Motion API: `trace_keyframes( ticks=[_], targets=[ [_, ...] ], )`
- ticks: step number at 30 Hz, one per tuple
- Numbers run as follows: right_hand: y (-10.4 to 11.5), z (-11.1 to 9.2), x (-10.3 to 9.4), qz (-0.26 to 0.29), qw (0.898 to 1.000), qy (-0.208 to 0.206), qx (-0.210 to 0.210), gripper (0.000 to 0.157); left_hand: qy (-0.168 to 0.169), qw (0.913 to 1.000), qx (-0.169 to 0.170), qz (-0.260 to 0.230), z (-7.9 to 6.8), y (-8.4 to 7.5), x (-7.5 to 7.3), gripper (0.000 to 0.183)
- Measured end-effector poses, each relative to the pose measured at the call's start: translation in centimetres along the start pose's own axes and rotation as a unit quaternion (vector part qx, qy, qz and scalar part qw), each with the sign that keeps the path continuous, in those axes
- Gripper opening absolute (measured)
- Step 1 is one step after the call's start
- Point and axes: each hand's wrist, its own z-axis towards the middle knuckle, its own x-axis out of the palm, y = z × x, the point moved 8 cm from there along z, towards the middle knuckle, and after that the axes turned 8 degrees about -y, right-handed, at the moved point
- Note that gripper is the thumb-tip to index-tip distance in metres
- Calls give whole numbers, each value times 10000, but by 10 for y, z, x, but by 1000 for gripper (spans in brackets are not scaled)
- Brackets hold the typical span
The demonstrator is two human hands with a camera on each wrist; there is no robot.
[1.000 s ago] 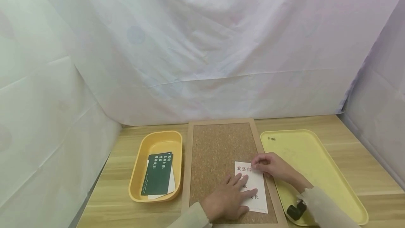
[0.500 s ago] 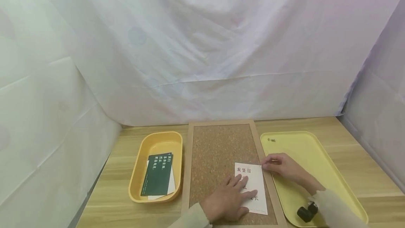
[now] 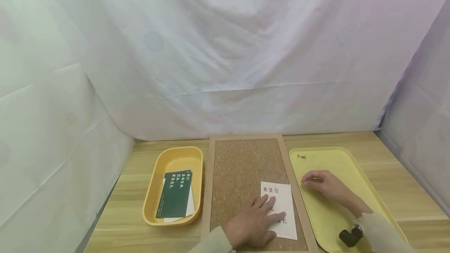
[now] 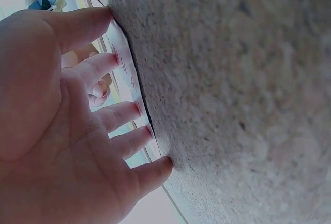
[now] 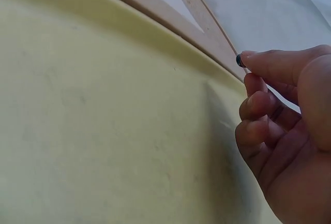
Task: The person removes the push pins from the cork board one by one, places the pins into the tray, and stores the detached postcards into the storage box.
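Note:
A white card (image 3: 285, 202) printed with Chinese characters lies on the framed cork board (image 3: 242, 163), toward its lower right. My left hand (image 3: 254, 220) rests on the card with fingers spread, its palm raised off the board in the left wrist view. Over the left side of the yellow tray (image 3: 344, 175) is my right hand (image 3: 325, 186), thumb and index finger brought together. In the right wrist view, those fingertips pinch a small dark round-headed tack (image 5: 240, 60), mostly covered by the fingers. The other fingers of that hand are curled.
Several tiny dark pieces (image 3: 301, 156) lie in the tray's far left corner. Left of the board stands an orange-yellow bin (image 3: 149, 190) holding a green card (image 3: 174, 194) over white ones. A white cloth (image 3: 225, 65) hangs behind the wooden table.
My right hand has moved right, away from the card's upper right corner and over the tray, uncovering that corner. The left hand has stayed on the card.

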Motion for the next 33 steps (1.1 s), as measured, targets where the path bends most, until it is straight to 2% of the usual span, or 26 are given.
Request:
trace_keyframes(
  ticks=[14,22,33],
  targets=[
    [-9,3,-18,-155,9994,-228,215,14,12,9999,-35,-115,0,0,2,56],
    [-9,11,-34,-424,9981,-446,15,14,11,10000,-50,-39,0,0,2,56],
    [-12,23,-50,-357,9977,-569,121,20,-53,9999,-2,135,0,0,0,56]
  ],
)
